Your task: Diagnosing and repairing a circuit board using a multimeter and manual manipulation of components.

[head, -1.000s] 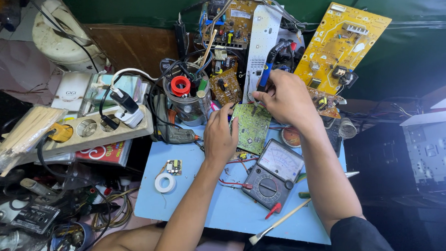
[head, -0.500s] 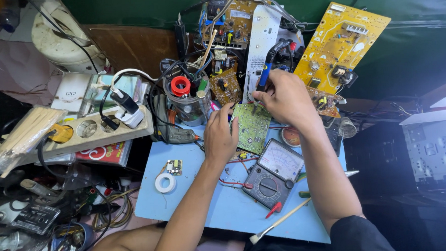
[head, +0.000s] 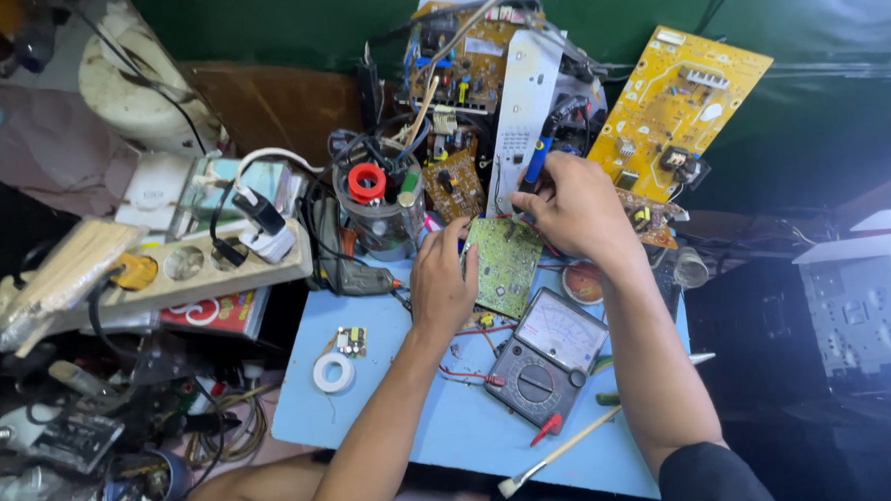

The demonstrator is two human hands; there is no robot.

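A light blue tabletop [head: 444, 441] is seen against a dark green wall [head: 286, 27], crowded at its far edge by a yellow board [head: 685, 105], a power strip [head: 196, 266] and a clear jar [head: 379, 218] with a red ring on top. A green board [head: 504, 266] is held tilted near the table's middle, its long axis running away from the person, just above a grey meter [head: 550, 356]; it is gripped at its near-left edge by the left hand [head: 444, 281], while the right hand [head: 576, 210] is closed at its far corner, though what it pinches cannot be told. A flat red and white package [head: 213, 313] is tucked under the power strip at the left, and a white tape roll [head: 333, 373] lies on the blue surface.
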